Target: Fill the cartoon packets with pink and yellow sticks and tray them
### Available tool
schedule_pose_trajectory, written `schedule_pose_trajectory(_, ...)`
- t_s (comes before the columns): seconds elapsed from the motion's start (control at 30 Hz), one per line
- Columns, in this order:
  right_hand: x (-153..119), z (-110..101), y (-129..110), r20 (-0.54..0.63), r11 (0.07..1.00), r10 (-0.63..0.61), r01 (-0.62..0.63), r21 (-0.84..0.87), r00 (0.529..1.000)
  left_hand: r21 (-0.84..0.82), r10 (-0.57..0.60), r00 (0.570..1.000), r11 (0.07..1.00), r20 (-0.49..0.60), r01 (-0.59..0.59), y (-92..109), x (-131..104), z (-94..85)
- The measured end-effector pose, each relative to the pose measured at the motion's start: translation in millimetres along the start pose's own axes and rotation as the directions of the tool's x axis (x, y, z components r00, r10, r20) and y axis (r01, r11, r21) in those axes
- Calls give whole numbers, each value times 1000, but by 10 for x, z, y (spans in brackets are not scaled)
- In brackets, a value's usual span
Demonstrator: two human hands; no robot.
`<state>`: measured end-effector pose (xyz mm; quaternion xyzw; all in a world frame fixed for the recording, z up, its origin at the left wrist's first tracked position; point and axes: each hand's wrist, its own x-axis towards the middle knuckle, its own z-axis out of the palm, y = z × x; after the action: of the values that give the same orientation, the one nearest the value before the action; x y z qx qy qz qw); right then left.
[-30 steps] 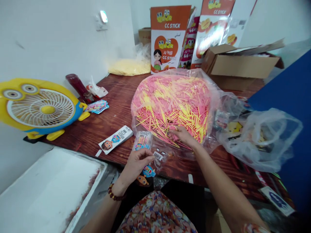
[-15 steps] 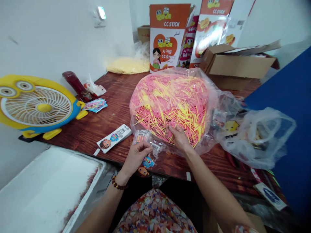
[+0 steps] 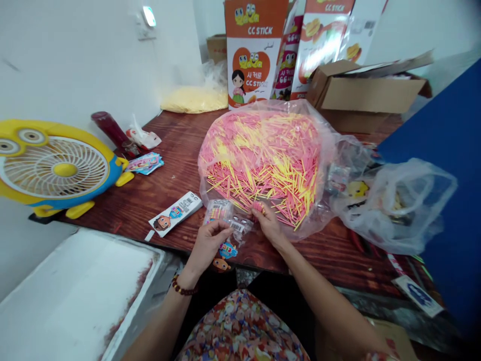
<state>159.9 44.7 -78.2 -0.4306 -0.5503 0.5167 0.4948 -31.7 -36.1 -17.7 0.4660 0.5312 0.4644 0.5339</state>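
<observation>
A large clear bag (image 3: 259,150) full of pink and yellow sticks lies open on the dark wooden table. My right hand (image 3: 267,220) is closed round a small bunch of pink sticks at the bag's near edge. My left hand (image 3: 212,239) pinches the edge of a small clear printed packet (image 3: 237,226) with a barcode, near the table's front edge. Beside it lies another small packet (image 3: 218,210) with pink and yellow sticks inside. A stack of flat printed packets (image 3: 176,214) rests to the left.
A yellow and blue fan (image 3: 63,168) stands at the left, near a dark red bottle (image 3: 110,131). Printed cartons (image 3: 250,65) and an open brown box (image 3: 368,98) are at the back. A clear plastic bag (image 3: 398,205) lies at the right.
My right hand has moved back out of the stick pile, towards my left hand, with sticks in its fingers. My left hand still pinches the packet. The view has shifted slightly.
</observation>
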Motion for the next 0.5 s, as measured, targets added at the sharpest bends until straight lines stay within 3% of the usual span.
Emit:
schedule_pose_trajectory(0.1, 7, -7, -243, -56, 992, 1, 5, 125, 998, 23, 16, 1000, 1000, 7, -16, 62, 23, 6)
schedule_pose_trajectory(0.17, -29, -3, -484, 43, 994, -1, -4, 107, 999, 49, 7, 1000, 999, 28, -8, 102, 40, 1)
schedule_pose_trajectory(0.23, -81, 5, -730, 187, 999, -36, 36, 5, 982, 81, -6, 999, 997, 41, 2, 131, 55, -8)
schedule_pose_trajectory(0.33, -131, 23, -976, 317, 939, -117, 208, -273, 941, 99, -15, 998, 995, 57, 9, 149, 70, -23)
schedule_pose_trajectory(0.4, -132, 39, -1017, 374, 855, -165, 321, -407, 913, 103, -22, 997, 995, 73, 14, 147, 74, -30)
schedule_pose_trajectory(0.5, -105, 63, -954, 457, 782, -210, 429, -453, 864, 125, -48, 995, 991, 84, 38, 142, 71, -41)
